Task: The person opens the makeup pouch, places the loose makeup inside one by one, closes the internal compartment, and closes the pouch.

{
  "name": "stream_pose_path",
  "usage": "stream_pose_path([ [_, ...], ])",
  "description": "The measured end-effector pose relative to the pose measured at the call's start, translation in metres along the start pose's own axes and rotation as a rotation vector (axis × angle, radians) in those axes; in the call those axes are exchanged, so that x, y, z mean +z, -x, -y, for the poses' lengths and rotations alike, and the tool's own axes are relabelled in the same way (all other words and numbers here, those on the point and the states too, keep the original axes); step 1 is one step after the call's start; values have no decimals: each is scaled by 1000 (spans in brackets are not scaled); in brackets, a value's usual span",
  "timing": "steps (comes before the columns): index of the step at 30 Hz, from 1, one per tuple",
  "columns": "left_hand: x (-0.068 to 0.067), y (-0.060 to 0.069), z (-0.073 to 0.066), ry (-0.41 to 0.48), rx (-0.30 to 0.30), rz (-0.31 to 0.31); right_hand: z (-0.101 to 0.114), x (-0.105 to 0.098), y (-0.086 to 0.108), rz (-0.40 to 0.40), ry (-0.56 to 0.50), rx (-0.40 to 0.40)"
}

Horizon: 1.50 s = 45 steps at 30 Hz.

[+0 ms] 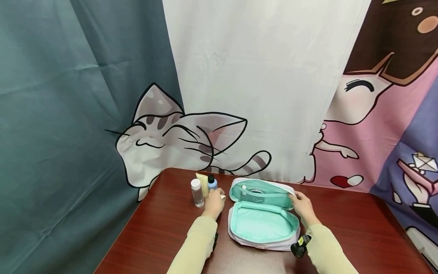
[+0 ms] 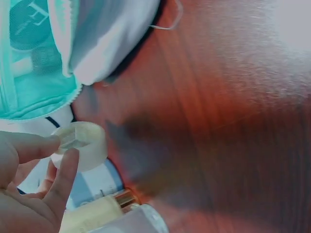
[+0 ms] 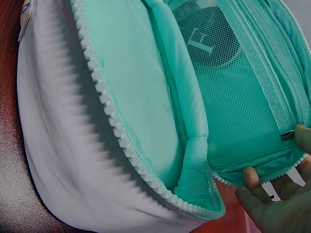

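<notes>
A toiletry bag (image 1: 263, 222), lilac outside and mint green inside, lies unzipped on the table. Its raised lid (image 1: 270, 196) has a mesh pocket (image 3: 252, 116); through the mesh show a dark round thing marked "F" (image 3: 206, 36) and a small white-ended item (image 2: 24, 68). My right hand (image 1: 302, 207) grips the lid's right edge between thumb and fingers. Left of the bag, my left hand (image 1: 215, 203) pinches a short, round, cream-coloured object (image 2: 82, 148); its exact kind is unclear. Close by that hand stands a blue bottle with a black cap (image 1: 212, 182).
Beside the blue bottle are a pale yellow tube (image 1: 203, 183) and a clear bottle with a white cap (image 1: 197, 193). The dark red wooden table (image 1: 161, 228) reaches back to a printed cloth (image 1: 273, 95) with a cat on it.
</notes>
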State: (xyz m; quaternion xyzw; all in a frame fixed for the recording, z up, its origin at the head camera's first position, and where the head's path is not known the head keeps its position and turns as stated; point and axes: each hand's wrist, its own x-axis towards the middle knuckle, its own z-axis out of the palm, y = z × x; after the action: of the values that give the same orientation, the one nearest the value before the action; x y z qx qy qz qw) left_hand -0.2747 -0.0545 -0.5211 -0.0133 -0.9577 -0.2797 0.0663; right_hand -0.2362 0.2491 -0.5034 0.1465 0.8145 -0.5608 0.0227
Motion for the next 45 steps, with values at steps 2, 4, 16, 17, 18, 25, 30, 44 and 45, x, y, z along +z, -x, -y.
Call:
stream_pose_path([
  [2,-1,-1,-4,49,2,-36,-1,-1,0,-4,3,1],
  [4,-2,-2,-8,92,15,-69,-1,-2,0,-4,7,2],
  [16,-12,-2,-40,282,283,-135,-4,-7,-1,-18,16,-3],
  [17,-12,-1,-44,287,306,-117,-4,-7,-1,-17,14,-1],
  [18,-13,-1,-47,301,328,-90,-4,-7,-1,-15,13,0],
  [25,-3,-4,-73,285,447,57,-7,-6,-4,-17,-3,4],
  [30,6,-4,-89,239,473,105,-5,-4,-3,-28,2,0],
  [44,24,0,-102,65,553,85,-1,-1,0,-11,-10,-4],
  [45,25,0,-102,60,557,77,-1,-1,0,-12,-6,-2],
])
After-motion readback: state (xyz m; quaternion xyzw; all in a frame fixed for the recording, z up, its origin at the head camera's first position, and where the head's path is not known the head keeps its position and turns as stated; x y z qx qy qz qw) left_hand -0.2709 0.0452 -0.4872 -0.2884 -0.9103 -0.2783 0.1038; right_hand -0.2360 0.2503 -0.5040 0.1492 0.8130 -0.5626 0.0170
